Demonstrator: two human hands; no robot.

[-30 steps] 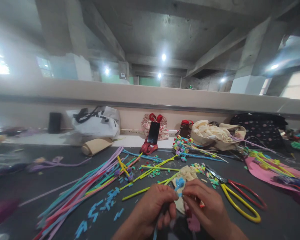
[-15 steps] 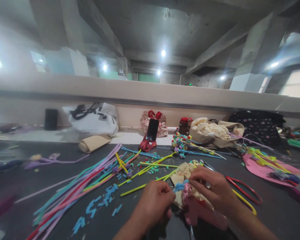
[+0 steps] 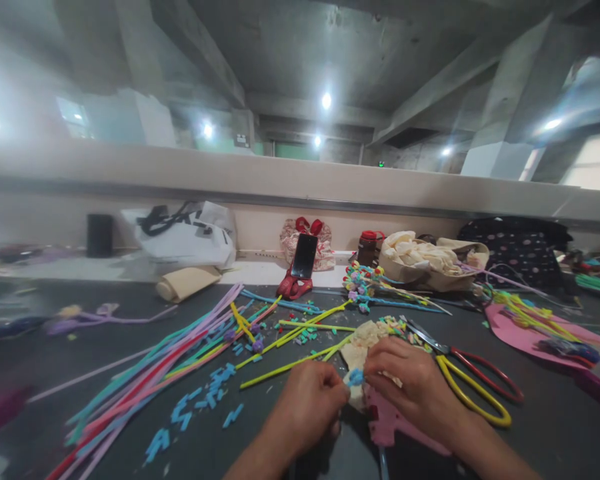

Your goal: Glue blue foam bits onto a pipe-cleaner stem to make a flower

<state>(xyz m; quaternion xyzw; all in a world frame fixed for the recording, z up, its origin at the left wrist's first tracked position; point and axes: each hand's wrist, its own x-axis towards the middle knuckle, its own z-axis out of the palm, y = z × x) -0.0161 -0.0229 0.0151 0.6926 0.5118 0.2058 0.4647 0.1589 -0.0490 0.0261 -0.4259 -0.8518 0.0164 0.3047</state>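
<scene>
Hands at the near edge of the dark table [image 3: 555,427]: left hand [image 3: 307,400] curled into a fist, right hand [image 3: 410,390] closed, both pinching a small blue pipe-cleaner piece [image 3: 356,378] between their fingertips, above a pink cutout [image 3: 387,423]. Just right, yellow-and-red scissors [image 3: 473,390]; left, loose pipe cleaners [image 3: 180,360] fanned toward the near left corner. Along the far edge, phone on red stand [image 3: 303,263] and white bag [image 3: 185,237].
</scene>
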